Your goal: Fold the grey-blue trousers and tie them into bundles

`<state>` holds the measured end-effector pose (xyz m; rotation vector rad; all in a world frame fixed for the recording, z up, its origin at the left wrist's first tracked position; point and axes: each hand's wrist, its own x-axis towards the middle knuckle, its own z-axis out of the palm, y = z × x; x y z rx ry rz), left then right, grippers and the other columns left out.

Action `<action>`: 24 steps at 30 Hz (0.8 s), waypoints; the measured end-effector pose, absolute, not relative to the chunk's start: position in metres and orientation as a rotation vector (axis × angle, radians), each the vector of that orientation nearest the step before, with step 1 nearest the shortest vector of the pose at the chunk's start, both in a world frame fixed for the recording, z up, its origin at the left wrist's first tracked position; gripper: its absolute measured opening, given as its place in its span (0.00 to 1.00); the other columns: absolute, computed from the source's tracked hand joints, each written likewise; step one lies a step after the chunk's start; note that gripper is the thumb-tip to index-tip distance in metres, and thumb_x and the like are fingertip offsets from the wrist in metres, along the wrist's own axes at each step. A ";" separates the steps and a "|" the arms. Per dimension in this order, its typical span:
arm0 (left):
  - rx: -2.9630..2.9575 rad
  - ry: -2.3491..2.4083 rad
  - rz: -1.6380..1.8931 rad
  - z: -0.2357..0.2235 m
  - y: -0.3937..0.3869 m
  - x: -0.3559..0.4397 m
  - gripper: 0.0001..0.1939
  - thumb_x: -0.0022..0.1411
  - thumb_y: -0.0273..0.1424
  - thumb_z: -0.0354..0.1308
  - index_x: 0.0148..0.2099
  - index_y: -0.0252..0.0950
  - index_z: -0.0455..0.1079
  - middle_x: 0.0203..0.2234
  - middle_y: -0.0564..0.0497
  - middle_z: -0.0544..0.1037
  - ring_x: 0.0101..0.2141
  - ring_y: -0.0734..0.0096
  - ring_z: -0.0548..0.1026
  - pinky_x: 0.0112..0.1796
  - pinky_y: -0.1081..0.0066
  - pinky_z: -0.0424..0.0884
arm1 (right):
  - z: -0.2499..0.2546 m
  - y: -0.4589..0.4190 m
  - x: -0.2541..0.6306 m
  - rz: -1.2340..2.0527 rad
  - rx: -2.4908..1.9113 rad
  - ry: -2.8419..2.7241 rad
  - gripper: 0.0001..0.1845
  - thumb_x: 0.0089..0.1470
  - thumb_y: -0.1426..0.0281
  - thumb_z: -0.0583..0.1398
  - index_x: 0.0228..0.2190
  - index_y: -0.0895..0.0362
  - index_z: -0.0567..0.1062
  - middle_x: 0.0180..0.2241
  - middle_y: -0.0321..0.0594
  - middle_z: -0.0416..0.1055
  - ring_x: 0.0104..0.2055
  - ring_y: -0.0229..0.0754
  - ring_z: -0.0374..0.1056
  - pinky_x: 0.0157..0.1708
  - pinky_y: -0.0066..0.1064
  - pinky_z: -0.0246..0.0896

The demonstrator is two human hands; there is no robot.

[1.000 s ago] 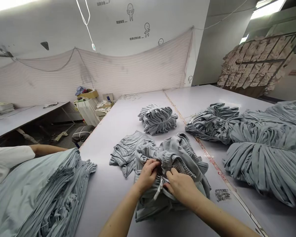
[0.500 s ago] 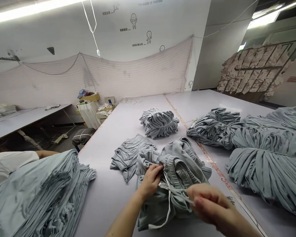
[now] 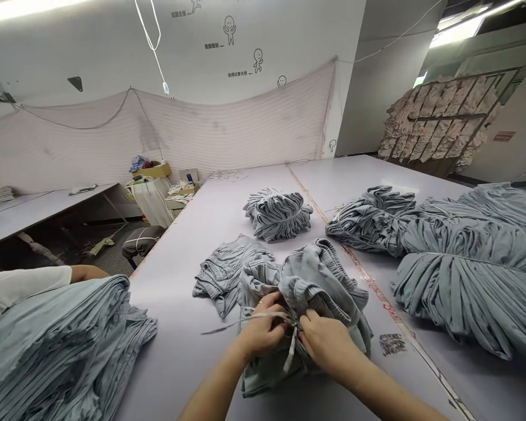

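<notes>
A bundle of grey-blue garments with gathered elastic waistbands [image 3: 309, 280] lies on the table in front of me. A pale fabric strip [image 3: 290, 351] is around it, with its ends crossing at the front. My left hand [image 3: 263, 330] is closed at the crossing, fingertips tucked against the cloth; one strip end runs over its fingers and trails left. My right hand [image 3: 326, 342] is pinched on the strip just right of the crossing, its fingertips partly hidden by the folds. A smaller loose pile of the same garments [image 3: 225, 269] lies behind to the left.
A tied bundle [image 3: 280, 213] stands farther back on the pale table [image 3: 179, 257]. Several large bundles [image 3: 473, 292] fill the right side. At the left, a tall cloth stack [image 3: 65, 345] sits beside a person's white sleeve [image 3: 26, 292]. A measuring tape strip [image 3: 377, 292] runs along the table.
My right hand has moved left from pulling the strip out to the right, and is now at the crossing beside my left hand. One strip end now lies leftward over my left hand.
</notes>
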<state>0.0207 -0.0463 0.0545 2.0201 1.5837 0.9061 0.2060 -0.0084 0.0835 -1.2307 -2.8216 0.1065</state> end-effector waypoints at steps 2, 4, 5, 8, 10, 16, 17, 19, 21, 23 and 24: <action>2.117 1.620 0.800 0.052 -0.051 0.025 0.14 0.50 0.25 0.56 0.41 0.41 0.70 0.59 0.46 0.62 0.61 0.57 0.57 0.61 0.56 0.56 | 0.084 -0.004 0.207 0.261 -1.182 -2.837 0.09 0.55 0.68 0.56 0.30 0.59 0.75 0.32 0.46 0.74 0.33 0.45 0.70 0.27 0.29 0.52; 2.159 1.677 0.739 0.047 -0.052 0.028 0.16 0.51 0.27 0.58 0.45 0.41 0.70 0.61 0.44 0.59 0.63 0.55 0.54 0.61 0.55 0.54 | 0.085 0.003 0.210 0.574 -1.152 -2.803 0.12 0.53 0.65 0.58 0.22 0.58 0.73 0.25 0.40 0.71 0.29 0.41 0.66 0.25 0.29 0.48; 2.157 1.706 0.723 0.045 -0.051 0.029 0.17 0.52 0.28 0.58 0.46 0.40 0.69 0.62 0.43 0.57 0.63 0.54 0.53 0.62 0.54 0.54 | 0.085 0.007 0.212 0.755 -1.151 -2.753 0.14 0.53 0.64 0.58 0.19 0.58 0.70 0.21 0.36 0.68 0.26 0.38 0.63 0.24 0.28 0.45; 2.145 1.745 0.709 0.039 -0.048 0.030 0.17 0.53 0.26 0.56 0.47 0.39 0.69 0.64 0.42 0.56 0.64 0.56 0.52 0.62 0.55 0.53 | 0.081 0.015 0.216 1.183 -1.154 -2.551 0.17 0.52 0.66 0.57 0.15 0.57 0.62 0.15 0.30 0.57 0.21 0.33 0.53 0.21 0.28 0.40; 2.116 1.749 0.733 0.039 -0.045 0.028 0.14 0.55 0.26 0.55 0.44 0.39 0.71 0.63 0.43 0.57 0.63 0.58 0.54 0.61 0.56 0.55 | 0.081 0.015 0.219 1.208 -1.107 -2.492 0.17 0.52 0.66 0.57 0.16 0.57 0.62 0.16 0.30 0.56 0.21 0.33 0.53 0.22 0.28 0.42; 2.026 1.754 0.775 0.048 -0.037 0.026 0.10 0.60 0.32 0.52 0.38 0.39 0.75 0.62 0.44 0.60 0.62 0.58 0.56 0.61 0.55 0.55 | 0.075 -0.017 0.225 0.229 -0.903 -2.504 0.04 0.56 0.69 0.55 0.30 0.56 0.68 0.30 0.37 0.68 0.28 0.39 0.64 0.28 0.30 0.50; 2.025 1.755 0.783 0.049 -0.037 0.026 0.11 0.60 0.33 0.51 0.38 0.39 0.75 0.62 0.44 0.60 0.62 0.57 0.56 0.61 0.54 0.55 | 0.069 -0.023 0.222 0.081 -0.870 -2.529 0.03 0.55 0.69 0.57 0.30 0.55 0.67 0.29 0.38 0.68 0.28 0.40 0.64 0.27 0.31 0.49; 2.026 1.766 0.794 0.051 -0.037 0.027 0.12 0.60 0.33 0.51 0.38 0.39 0.76 0.61 0.44 0.61 0.62 0.55 0.56 0.61 0.53 0.56 | 0.054 -0.030 0.212 -0.150 -0.821 -2.533 0.05 0.53 0.70 0.60 0.30 0.55 0.66 0.27 0.37 0.68 0.27 0.42 0.64 0.26 0.32 0.47; 2.024 1.770 0.794 0.052 -0.038 0.028 0.11 0.59 0.33 0.52 0.37 0.39 0.76 0.61 0.43 0.61 0.62 0.55 0.56 0.60 0.53 0.55 | 0.042 -0.032 0.201 -0.295 -0.790 -2.482 0.06 0.53 0.71 0.60 0.30 0.55 0.65 0.26 0.37 0.68 0.26 0.41 0.64 0.26 0.33 0.46; 2.003 1.759 0.782 0.053 -0.038 0.028 0.11 0.60 0.32 0.51 0.37 0.39 0.76 0.61 0.45 0.60 0.62 0.57 0.56 0.61 0.54 0.54 | 0.037 -0.031 0.195 -0.315 -0.795 -2.446 0.06 0.54 0.70 0.59 0.29 0.55 0.64 0.26 0.37 0.68 0.26 0.41 0.64 0.27 0.33 0.46; 1.987 1.752 0.771 0.054 -0.038 0.028 0.11 0.60 0.32 0.51 0.37 0.40 0.75 0.62 0.45 0.60 0.62 0.57 0.56 0.61 0.55 0.53 | 0.038 -0.031 0.194 -0.292 -0.815 -2.448 0.07 0.54 0.69 0.60 0.29 0.55 0.64 0.26 0.37 0.67 0.27 0.41 0.64 0.27 0.33 0.46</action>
